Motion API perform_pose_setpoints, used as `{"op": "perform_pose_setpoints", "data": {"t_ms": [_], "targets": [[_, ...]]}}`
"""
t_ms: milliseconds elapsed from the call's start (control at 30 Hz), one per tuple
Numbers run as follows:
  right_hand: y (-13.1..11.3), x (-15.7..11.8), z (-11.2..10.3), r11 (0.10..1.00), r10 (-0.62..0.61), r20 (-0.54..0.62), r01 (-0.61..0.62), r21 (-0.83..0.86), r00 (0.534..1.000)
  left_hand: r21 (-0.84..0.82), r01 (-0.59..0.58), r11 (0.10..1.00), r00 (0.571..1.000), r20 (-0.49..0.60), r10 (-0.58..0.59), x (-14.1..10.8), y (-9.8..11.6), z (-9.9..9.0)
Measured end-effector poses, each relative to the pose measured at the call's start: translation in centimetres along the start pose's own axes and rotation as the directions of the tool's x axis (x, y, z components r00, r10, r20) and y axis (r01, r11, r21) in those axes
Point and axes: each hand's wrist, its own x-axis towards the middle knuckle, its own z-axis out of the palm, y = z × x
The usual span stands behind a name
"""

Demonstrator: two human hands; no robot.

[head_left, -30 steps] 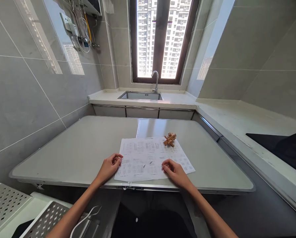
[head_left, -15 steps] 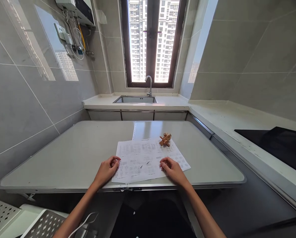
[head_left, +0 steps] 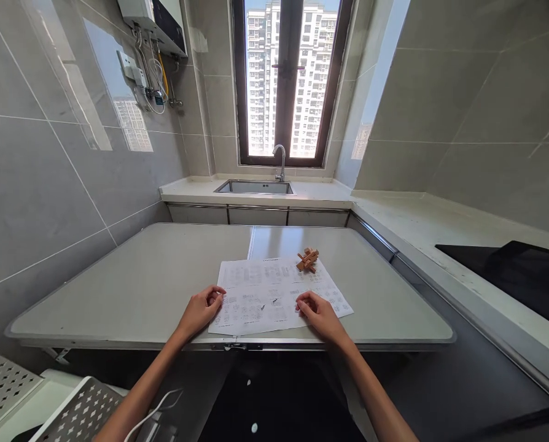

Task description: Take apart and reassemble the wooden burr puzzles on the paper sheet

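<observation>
A printed sheet of paper (head_left: 251, 313) lies flat on the folding table, with rows of small diagrams and two dark marks on it. On its far right part sits a wooden interlocking puzzle (head_left: 307, 260) made of crossed brown sticks. My left hand (head_left: 204, 309) rests at the sheet's left edge, fingers curled in and no object visible in them. Over the sheet's right part lies my right hand (head_left: 318, 312), also with loosely curled fingers and nothing visible in them. Both hands are apart from the puzzle.
The pale folding table (head_left: 131, 288) has a metal rim and a centre seam. Behind it stands a counter with a sink (head_left: 256, 187) and faucet (head_left: 280, 161). A dark cloth item (head_left: 527, 273) lies on the right counter. Perforated baskets (head_left: 78, 411) and a white cable (head_left: 157, 410) are at lower left.
The view has tilted slightly upward and shifted left, so the scene sits a little differently in the picture. Hands, paper and puzzle keep their places on the table.
</observation>
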Motion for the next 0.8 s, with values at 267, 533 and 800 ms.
{"op": "perform_pose_setpoints", "data": {"t_ms": [267, 533, 800], "targets": [[0.49, -0.02, -0.04, 1.000, -0.001, 0.007, 0.001, 0.009, 1.000, -0.007, -0.001, 1.000, 1.000, -0.007, 0.001, -0.04, -0.17, 0.08], [0.23, -0.12, 0.09, 1.000, 0.005, 0.008, -0.005, 0.008, 1.000, -0.022, -0.009, 1.000, 1.000, -0.014, 0.008, -0.13, -0.33, 0.19], [0.56, -0.18, 0.01, 1.000, 0.007, 0.016, -0.007, -0.009, 1.000, -0.007, -0.010, 1.000, 1.000, -0.003, 0.010, -0.24, -0.53, 0.22]]}}
